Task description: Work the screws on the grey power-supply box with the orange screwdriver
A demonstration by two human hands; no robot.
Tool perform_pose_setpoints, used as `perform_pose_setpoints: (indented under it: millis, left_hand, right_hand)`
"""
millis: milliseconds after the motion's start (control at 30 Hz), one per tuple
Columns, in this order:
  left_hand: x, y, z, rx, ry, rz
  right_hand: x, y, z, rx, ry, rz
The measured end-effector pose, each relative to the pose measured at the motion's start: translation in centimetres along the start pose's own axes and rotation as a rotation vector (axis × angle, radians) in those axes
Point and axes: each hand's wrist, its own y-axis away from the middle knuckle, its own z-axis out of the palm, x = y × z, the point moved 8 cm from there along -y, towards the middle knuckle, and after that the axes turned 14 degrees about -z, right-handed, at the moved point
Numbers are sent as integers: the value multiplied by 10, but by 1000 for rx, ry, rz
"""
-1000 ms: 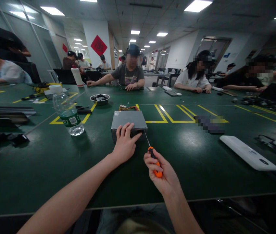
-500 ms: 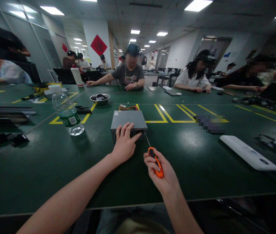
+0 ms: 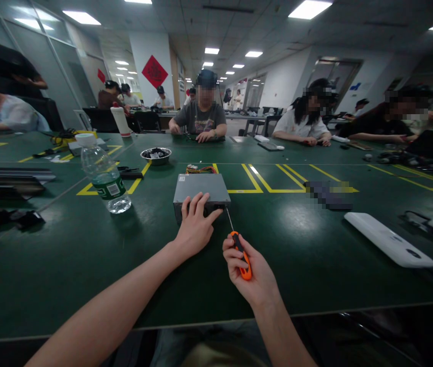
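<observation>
A grey metal computer power supply [image 3: 201,186] sits on the green table in front of me, its bundle of coloured wires [image 3: 201,169] at the far side. My left hand [image 3: 194,227] rests on it with fingers spread over the top and front edge, covering part of the near face. An orange and black screwdriver [image 3: 242,257] is gripped in my right hand [image 3: 252,267], its thin shaft angled up and left. The tip meets or comes very near the right end of the power supply's front face; exact contact is too small to tell.
Left of the power supply stands a water bottle [image 3: 108,186]; behind it is a metal bowl [image 3: 156,155] with small parts. At right lie a white device [image 3: 389,239] and a blurred dark item [image 3: 329,195]. Several people sit around the table, one person [image 3: 203,114] directly opposite.
My right hand and the screwdriver's handle have shifted slightly left, and the handle stands a little steeper. My left hand stays put. The person opposite has drawn one arm in.
</observation>
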Motion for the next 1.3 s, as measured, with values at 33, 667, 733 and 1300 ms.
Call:
perform_pose_setpoints:
  millis: [33,667,733,1300]
  left_hand:
    - [1,0,0,0,-3,6]
    - [13,6,4,16,-168,55]
    - [14,6,4,17,-166,55]
    - [14,6,6,35,-165,41]
  right_hand:
    - [0,0,1,-7,-21,14]
    - [-1,0,5,-79,-91,63]
    - [-1,0,7,-83,-99,65]
    - [-3,4,22,-254,-109,86]
